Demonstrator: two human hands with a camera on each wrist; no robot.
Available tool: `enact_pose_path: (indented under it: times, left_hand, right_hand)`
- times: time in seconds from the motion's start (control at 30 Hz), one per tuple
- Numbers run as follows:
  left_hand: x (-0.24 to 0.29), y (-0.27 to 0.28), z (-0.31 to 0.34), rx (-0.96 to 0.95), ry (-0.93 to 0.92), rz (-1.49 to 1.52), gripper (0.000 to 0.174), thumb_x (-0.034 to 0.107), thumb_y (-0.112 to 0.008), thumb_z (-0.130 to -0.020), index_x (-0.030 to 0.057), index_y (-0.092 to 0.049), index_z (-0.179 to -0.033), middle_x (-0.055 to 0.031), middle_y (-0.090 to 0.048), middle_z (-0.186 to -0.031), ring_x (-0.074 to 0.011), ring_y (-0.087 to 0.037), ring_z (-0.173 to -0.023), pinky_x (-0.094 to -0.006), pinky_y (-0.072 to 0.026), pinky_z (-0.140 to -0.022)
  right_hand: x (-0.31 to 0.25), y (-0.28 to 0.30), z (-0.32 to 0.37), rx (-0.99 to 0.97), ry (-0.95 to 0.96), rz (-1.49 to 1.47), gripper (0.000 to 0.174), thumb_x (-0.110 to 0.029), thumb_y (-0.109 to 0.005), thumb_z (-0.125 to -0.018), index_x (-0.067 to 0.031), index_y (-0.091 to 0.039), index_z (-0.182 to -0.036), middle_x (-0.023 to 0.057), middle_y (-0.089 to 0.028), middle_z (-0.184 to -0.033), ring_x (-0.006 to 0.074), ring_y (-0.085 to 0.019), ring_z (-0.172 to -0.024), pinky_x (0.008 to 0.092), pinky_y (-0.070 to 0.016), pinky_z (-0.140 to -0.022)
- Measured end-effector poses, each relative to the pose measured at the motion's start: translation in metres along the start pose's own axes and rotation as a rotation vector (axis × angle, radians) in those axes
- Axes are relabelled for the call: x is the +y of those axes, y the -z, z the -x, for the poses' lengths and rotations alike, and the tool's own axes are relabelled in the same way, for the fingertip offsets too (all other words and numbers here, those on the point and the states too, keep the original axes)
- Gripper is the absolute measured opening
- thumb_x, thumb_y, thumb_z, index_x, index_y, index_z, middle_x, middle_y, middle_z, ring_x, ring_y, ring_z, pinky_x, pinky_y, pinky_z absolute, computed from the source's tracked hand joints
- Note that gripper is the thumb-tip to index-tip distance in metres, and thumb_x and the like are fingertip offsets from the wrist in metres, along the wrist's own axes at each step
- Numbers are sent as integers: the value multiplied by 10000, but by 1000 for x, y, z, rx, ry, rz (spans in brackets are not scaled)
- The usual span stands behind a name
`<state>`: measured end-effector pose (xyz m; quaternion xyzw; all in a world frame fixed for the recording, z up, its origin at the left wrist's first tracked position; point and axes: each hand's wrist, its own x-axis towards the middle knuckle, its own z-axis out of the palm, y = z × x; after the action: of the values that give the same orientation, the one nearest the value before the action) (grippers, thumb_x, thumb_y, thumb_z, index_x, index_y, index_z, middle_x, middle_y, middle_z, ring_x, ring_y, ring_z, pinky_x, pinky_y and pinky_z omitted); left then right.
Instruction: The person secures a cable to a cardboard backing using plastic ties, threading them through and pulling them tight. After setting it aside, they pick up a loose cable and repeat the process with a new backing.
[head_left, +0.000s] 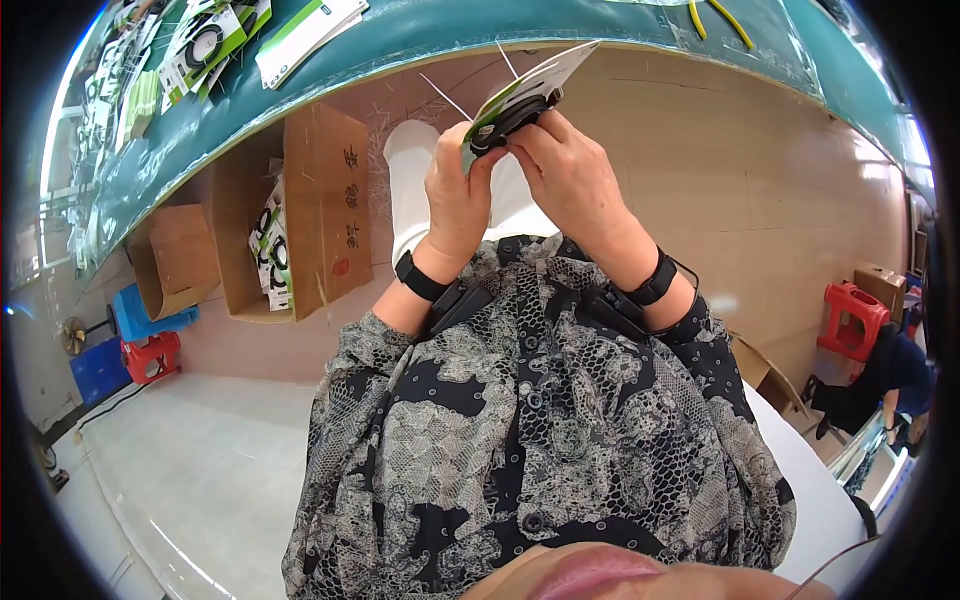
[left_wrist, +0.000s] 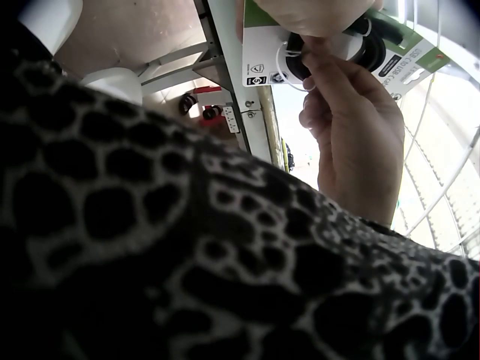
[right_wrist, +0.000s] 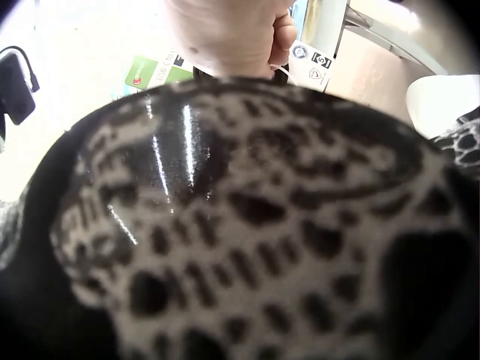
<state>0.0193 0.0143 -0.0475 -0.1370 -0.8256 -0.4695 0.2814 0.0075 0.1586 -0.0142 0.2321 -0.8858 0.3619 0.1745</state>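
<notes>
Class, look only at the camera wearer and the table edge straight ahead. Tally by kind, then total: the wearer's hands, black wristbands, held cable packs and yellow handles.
Left hand and right hand: 2
Black wristbands: 2
Held cable pack: 1
Yellow handles: 2
Total: 7

The tabletop (head_left: pixel 400 35) wears a smooth, glossy green covering that looks like plastic. The open box (head_left: pixel 335 215) is matt brown cardboard. The card (head_left: pixel 560 72) looks like smooth printed paperboard, and the coiled cable (head_left: pixel 512 122) on it is black and plastic-looking. The patterned shirt (head_left: pixel 480 420) is soft cloth with plastic-looking buttons. The red stool (head_left: pixel 853 318) is smooth plastic; the pale floor (head_left: pixel 220 450) has a shine.
</notes>
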Motion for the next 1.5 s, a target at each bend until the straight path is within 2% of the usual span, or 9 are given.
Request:
enact_pose_path:
  times: [0.27,0.5,0.93,1.07,1.17,1.27,1.3,1.4,1.5]
  left_hand:
    - [2,4,-1,-2,51,106,343,-71,-618,-795,36,-478,-1089,-140,-611,-962,-319,-612,-831,-364,-496,-702]
    - [6,19,-17,67,-421,66,358,-69,-630,-735,48,-493,-1043,-145,-608,-957,-314,-582,-828,-393,-490,-690]
    - [24,29,-22,93,-426,149,331,-52,-651,-724,46,-518,-1011,-150,-612,-932,-289,-585,-803,-370,-488,-657]
    - [24,27,-13,-41,37,296,321,-33,-621,-806,55,-473,-1078,-128,-602,-1001,-246,-600,-867,-351,-516,-683]
    - [16,7,-6,117,470,879,314,24,-560,-898,79,-392,-1157,-93,-559,-1116,-205,-594,-961,-324,-541,-758]
    - [14,6,-2,56,586,921,298,77,-521,-936,93,-348,-1178,-71,-520,-1171,-201,-581,-1021,-328,-543,-813]
    - [13,6,-1,23,639,944,293,104,-502,-955,100,-326,-1189,-60,-500,-1199,-199,-574,-1050,-331,-543,-841]
    - [3,-6,11,9,799,1058,283,112,-471,-967,107,-337,-1216,-79,-493,-1214,-215,-566,-1078,-372,-542,-853]
    - [-10,-11,26,-21,931,1248,286,107,-430,-979,111,-342,-1251,-97,-484,-1234,-235,-554,-1108,-414,-536,-871]
  right_hand:
    - [-5,5,-3,32,92,14,158,-7,-606,-777,-37,-601,-932,106,-571,-869,313,-597,-755,387,-498,-636]
    - [-15,24,4,35,191,-27,200,-27,-592,-751,-20,-583,-950,129,-576,-904,309,-595,-823,405,-501,-693]
    - [-31,33,-8,145,194,-87,166,-27,-646,-767,-27,-595,-925,105,-604,-865,288,-610,-717,361,-508,-596]
    - [-25,25,-10,146,138,-146,175,-22,-669,-769,-24,-605,-931,97,-614,-857,282,-609,-687,352,-506,-597]
    - [-7,6,-11,99,44,-255,200,-12,-698,-767,-15,-623,-953,87,-627,-851,278,-603,-659,347,-500,-627]
    - [8,-9,-6,94,-477,-842,165,24,-657,-764,-18,-617,-918,112,-595,-813,284,-583,-705,332,-480,-637]
    - [10,-14,-6,87,-481,-842,165,24,-657,-764,-18,-617,-918,112,-595,-813,284,-583,-705,332,-480,-637]
    - [11,-29,-8,291,199,-151,131,7,-644,-781,-40,-619,-901,110,-596,-798,264,-564,-737,330,-468,-649]
    - [30,-50,9,178,122,-171,114,-9,-632,-794,-44,-606,-899,116,-601,-810,274,-553,-754,344,-461,-654]
